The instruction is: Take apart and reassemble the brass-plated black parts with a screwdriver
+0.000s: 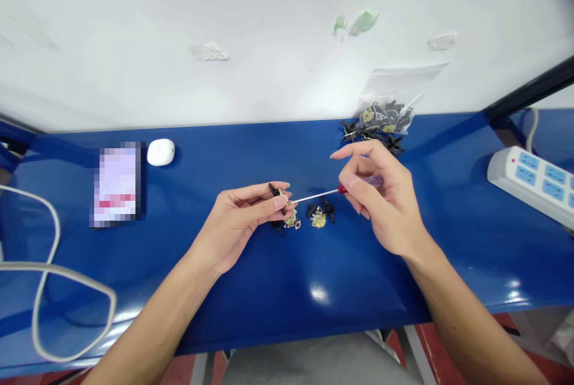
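Note:
My left hand [244,217] pinches a small black part [274,190] with a brass-coloured piece on it, held over the blue table. In my right hand [381,196] is a screwdriver [342,189] with a red and purple handle. Its thin shaft points left, and the tip meets the held part near my left fingertips. My right index finger is stretched out above the handle. Below and between the hands lie a round yellowish disc [318,220], black pieces [329,210] and a small copper-coloured ring [298,225]. Another disc is partly hidden by my left fingers.
A clear plastic bag [394,101] of black and yellowish parts stands at the back, with loose black parts [393,144] before it. On the right is a power strip [545,179]. A white case [160,152], a blurred phone-like object [117,185] and a white cable [74,274] lie left.

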`<action>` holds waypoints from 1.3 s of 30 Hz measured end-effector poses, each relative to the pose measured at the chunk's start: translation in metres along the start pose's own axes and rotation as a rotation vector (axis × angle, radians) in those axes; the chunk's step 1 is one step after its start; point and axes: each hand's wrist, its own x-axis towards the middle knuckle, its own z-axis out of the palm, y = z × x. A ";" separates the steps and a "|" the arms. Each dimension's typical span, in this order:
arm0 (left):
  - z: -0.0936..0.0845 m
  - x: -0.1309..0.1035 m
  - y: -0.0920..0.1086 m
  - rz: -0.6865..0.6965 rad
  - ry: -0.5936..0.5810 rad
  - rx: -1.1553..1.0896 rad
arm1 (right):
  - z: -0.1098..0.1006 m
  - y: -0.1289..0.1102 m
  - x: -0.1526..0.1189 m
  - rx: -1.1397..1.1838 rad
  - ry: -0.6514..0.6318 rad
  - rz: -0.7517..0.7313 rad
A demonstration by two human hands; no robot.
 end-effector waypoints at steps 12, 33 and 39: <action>0.000 0.000 0.001 -0.002 -0.011 -0.055 | 0.000 0.000 -0.001 0.064 -0.007 0.038; 0.001 0.001 -0.001 -0.012 -0.005 -0.063 | 0.003 -0.003 -0.002 -0.004 0.011 0.102; 0.000 0.001 -0.001 -0.025 -0.017 -0.068 | 0.002 0.000 0.000 -0.014 0.059 0.014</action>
